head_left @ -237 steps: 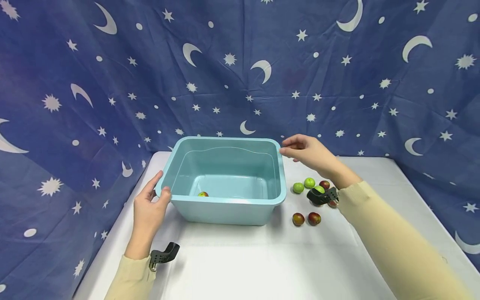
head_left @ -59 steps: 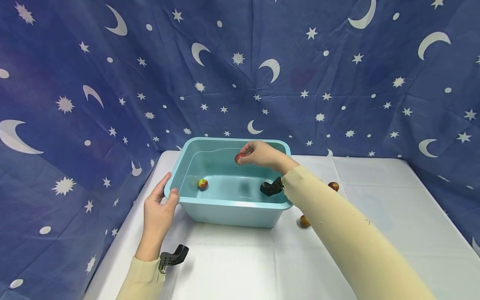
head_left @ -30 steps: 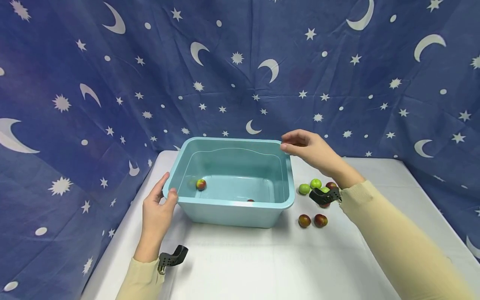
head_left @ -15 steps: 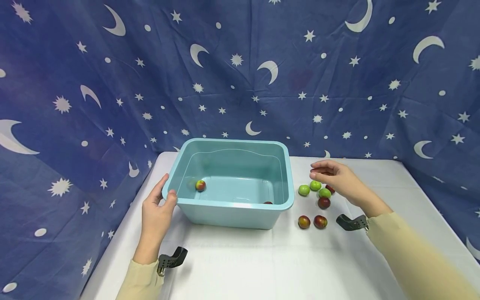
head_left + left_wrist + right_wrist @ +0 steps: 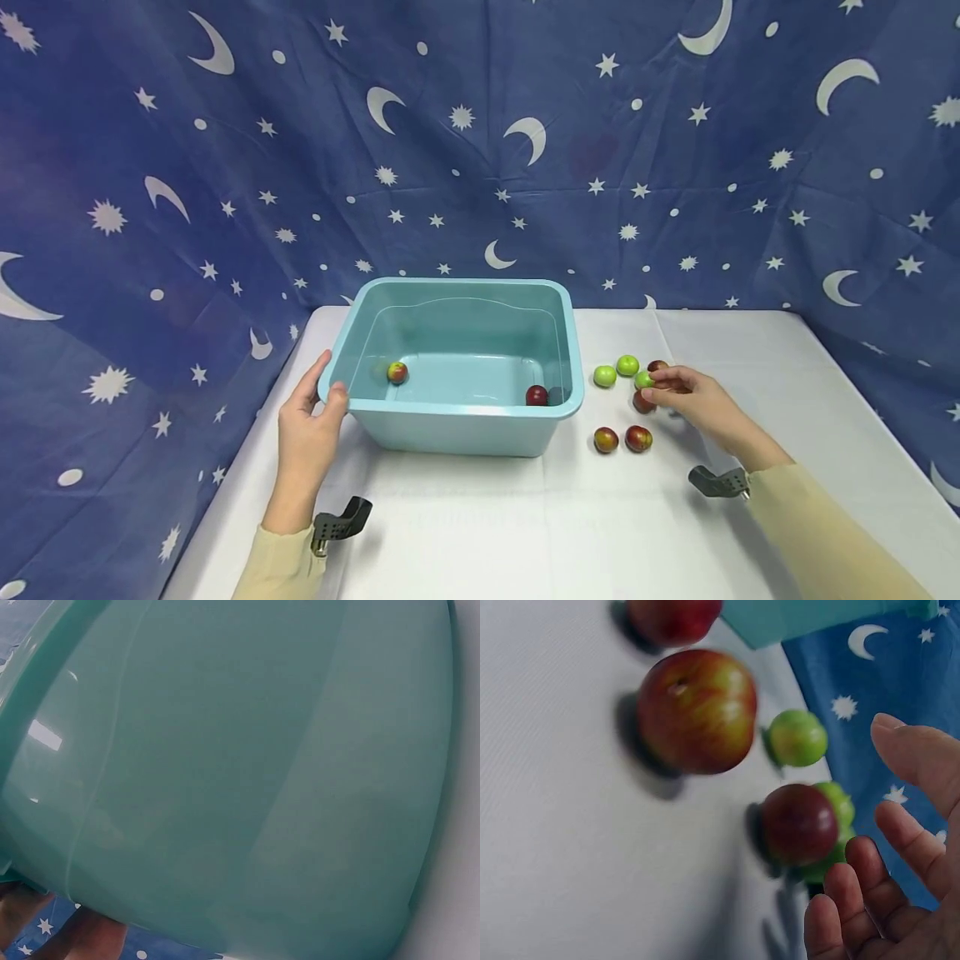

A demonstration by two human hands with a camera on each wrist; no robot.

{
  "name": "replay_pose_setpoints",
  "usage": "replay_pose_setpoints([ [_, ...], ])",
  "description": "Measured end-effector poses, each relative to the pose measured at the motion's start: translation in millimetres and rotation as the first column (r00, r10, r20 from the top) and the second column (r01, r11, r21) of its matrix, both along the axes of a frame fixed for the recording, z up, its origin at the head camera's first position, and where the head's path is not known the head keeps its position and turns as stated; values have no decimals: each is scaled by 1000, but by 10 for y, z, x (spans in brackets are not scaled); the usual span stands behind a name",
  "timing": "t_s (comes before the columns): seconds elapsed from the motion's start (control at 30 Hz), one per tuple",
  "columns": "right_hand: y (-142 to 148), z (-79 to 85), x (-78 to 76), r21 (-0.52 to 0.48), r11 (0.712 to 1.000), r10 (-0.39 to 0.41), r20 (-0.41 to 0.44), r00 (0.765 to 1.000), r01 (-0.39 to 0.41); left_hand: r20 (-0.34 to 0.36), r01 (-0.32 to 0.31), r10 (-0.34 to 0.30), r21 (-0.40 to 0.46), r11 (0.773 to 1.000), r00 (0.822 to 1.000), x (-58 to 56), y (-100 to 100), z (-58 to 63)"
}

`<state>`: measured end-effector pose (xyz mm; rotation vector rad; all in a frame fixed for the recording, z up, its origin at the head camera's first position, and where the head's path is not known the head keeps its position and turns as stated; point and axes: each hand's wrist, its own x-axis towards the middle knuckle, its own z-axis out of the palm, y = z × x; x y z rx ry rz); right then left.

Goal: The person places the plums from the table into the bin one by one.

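Note:
My left hand (image 5: 309, 433) grips the left front corner of a light blue plastic tub (image 5: 450, 407), thumb and fingers on either side of the rim. Inside the tub lie a red-and-yellow plum (image 5: 397, 372) at the left and a dark red plum (image 5: 536, 396) at the right. To the tub's right, my right hand (image 5: 697, 403) hovers by another dark red plum (image 5: 800, 824), fingers apart. The right wrist view shows a gap between the fingertips and that plum. Green plums (image 5: 604, 377) sit close by, and two mottled red plums (image 5: 638, 438) lie nearer to me.
A white cloth (image 5: 480, 525) covers the table. Behind it and at the left hangs a dark blue curtain (image 5: 450, 142) with moons and stars. A black wrist mount (image 5: 717, 482) sticks out from the right sleeve, another (image 5: 342, 521) from the left.
My right hand released a red plum in the tub, then moved right and down to the plums on the table. That plum rolled rightward inside the tub. My left hand stays on the rim.

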<state>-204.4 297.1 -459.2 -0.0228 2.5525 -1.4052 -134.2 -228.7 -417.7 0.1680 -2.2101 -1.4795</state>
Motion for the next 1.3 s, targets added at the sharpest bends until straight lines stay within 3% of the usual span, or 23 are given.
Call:
replay_pose_setpoints([
  [0.23, 75, -197, -37, 32, 999, -35, 104, 994, 31, 25, 20, -19, -28, 999, 999, 3, -28, 24],
  [0.43, 78, -271, -64, 11, 998, -55, 115, 992, 54, 93, 111, -102, -106, 988, 990, 36, -118, 98],
  [0.57, 68, -282, -46, 8, 998, -60, 122, 991, 59, 84, 142, -134, -87, 986, 987, 51, -127, 106],
  [0.87, 61, -276, -18, 34, 998, -61, 83, 995, 58, -31, 100, -100, 17, 995, 995, 15, -63, 31],
  [1.3, 60, -309, -2, 10, 999, -36, 93, 995, 36, -47, 70, -68, 31, 997, 997, 17, -34, -10],
])
